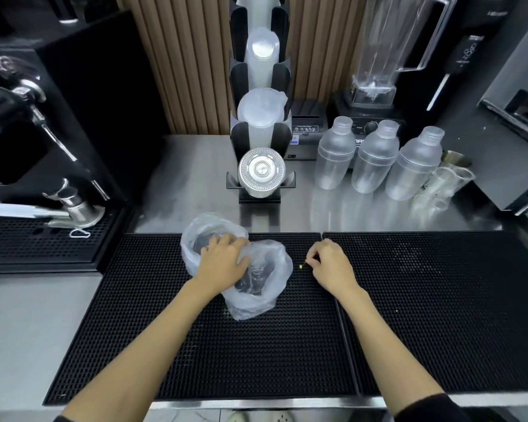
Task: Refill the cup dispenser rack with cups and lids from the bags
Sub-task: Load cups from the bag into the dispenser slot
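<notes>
Two crumpled clear plastic bags (258,278) lying on the black rubber mat (424,300) at the near edge of the bench (192,175), touching each other, both looking slack and empty or nearly so. Left hand (226,258) planted on top where the two bags meet, fingers curled into the film and gripping it. Right hand (329,263) just to the right of the bags, apart from them, fingertips pinched together over a tiny yellowish speck (301,266) on the mat; whether actually holding it, cannot tell.

Straight ahead of the left hand, past the far edge of the mat: the black cup dispenser rack (260,141), rising away up the slatted wall. Long axis of each slot running up and back, mouths facing the person. Bottom slot showing a stack of ribbed lids (262,170) end-on; slots above showing translucent cups (262,109), all seemingly stocked.

Likely step: clearing away the spent bags. Left hand clearly nearer, already on them; bags lying diagonally, far-left to near-right, so a single gather and lift probably enough. Thin film apt to slip or spring open.
</notes>
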`<state>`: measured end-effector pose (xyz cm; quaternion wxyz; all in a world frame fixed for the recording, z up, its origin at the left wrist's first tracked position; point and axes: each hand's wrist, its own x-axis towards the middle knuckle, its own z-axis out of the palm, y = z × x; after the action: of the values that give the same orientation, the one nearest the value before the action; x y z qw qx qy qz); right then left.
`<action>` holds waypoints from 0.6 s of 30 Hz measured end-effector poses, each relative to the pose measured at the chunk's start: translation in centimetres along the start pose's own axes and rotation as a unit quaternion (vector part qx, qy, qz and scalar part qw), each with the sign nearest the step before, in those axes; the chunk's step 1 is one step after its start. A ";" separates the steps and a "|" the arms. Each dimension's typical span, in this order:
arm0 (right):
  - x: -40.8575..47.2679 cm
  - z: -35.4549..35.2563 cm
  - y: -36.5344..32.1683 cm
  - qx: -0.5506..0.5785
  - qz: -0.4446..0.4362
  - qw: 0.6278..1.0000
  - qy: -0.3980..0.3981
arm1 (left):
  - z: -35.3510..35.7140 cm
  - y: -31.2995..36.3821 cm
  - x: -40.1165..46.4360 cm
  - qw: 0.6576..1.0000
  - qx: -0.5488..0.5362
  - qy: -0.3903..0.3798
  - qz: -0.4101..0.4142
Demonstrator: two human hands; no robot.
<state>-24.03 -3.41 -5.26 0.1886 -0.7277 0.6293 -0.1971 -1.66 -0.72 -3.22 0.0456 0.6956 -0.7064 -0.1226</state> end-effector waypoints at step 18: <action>-1.2 -0.6 -6.4 0.067 -0.077 0.993 -0.056 | -3.4 -7.6 -0.2 0.942 -0.306 -0.137 0.005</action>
<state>-19.14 -1.35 -1.43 0.2562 -0.7696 0.5451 -0.2119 6.51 -0.95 -1.70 0.1600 0.6208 -0.6379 -0.4266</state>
